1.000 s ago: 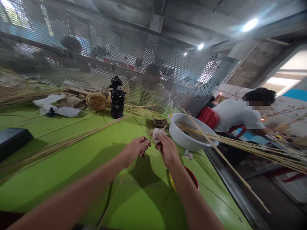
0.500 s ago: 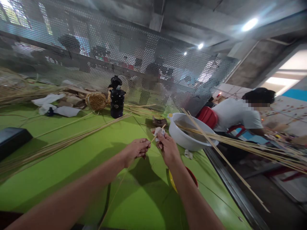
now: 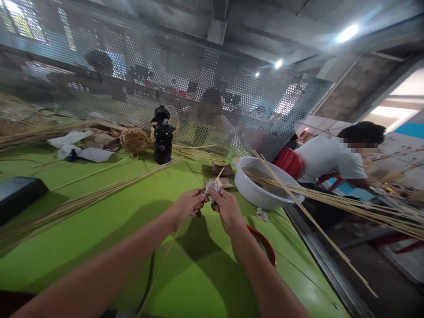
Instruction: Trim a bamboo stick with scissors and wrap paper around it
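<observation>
Tabletop [image 3: 198, 287] of bright green fills the lower view, backed by a perforated metal screen [image 3: 185, 57]. Beyond its right edge, a person in a white shirt [image 3: 319, 154] leans forward. A white basin [image 3: 261, 194], holding what looks like water, stands near that edge, with long bamboo strips [image 3: 327, 201] crossing its rim. A strip bundle [image 3: 89, 196] lies on the left, a black bottle [image 3: 163, 143] just behind its far end and a small woven basket [image 3: 134, 141] beside the bottle. The right forearm [image 3: 255, 265] partly hides a red-rimmed bowl [image 3: 272, 251]. Smallest, between the hands: the left hand [image 3: 188, 203] pinches a thin bamboo strip [image 3: 162, 263], its tail running toward the near edge; the right hand [image 3: 225, 203] closes on a crumpled white wad [image 3: 212, 187], paper or cloth. A pale end [image 3: 219, 173] pokes out past the wad, probably the same strip. The step seems to be wiping or wrapping the strip; which, I cannot tell. Either would call for a steady left pinch and even right-hand pressure.
</observation>
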Demonstrator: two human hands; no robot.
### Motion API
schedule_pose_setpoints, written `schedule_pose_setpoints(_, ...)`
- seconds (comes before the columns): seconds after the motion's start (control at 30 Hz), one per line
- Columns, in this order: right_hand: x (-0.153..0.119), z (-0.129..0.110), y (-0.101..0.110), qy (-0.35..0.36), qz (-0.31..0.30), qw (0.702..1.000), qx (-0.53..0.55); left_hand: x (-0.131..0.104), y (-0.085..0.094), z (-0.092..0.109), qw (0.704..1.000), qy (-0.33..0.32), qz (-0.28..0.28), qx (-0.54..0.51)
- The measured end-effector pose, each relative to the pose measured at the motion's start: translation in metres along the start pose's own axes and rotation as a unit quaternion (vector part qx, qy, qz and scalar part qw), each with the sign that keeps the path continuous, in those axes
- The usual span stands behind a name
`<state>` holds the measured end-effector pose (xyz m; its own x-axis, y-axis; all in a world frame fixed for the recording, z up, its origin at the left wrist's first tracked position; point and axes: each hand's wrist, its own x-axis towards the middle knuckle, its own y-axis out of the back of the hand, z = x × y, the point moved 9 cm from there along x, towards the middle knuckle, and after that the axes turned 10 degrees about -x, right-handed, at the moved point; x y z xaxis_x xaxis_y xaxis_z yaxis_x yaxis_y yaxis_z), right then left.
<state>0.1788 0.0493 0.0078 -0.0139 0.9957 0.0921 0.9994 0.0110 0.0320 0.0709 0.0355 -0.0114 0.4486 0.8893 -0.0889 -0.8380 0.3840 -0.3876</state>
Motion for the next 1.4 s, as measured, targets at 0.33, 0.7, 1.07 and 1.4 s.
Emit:
schedule_pose_setpoints(0.33,0.001,0.003,0.001,-0.008,0.011,1.000,-0.019,-0.002,-0.001,0.007,0.998,-0.025,0.017,0.060)
schedule_pose_setpoints(0.7,0.000,0.002,0.006,-0.006,0.049,0.999,-0.024,-0.001,0.003,0.016,0.988,-0.066,0.038,0.134)
schedule_pose_setpoints(1.07,-0.001,-0.002,0.011,0.006,0.064,0.998,-0.017,-0.001,-0.002,0.016,0.989,-0.079,0.009,0.121)
schedule_pose_setpoints(1.4,-0.001,-0.005,0.014,0.004,0.066,0.998,-0.007,0.001,-0.008,0.009,0.994,-0.051,-0.032,0.090)
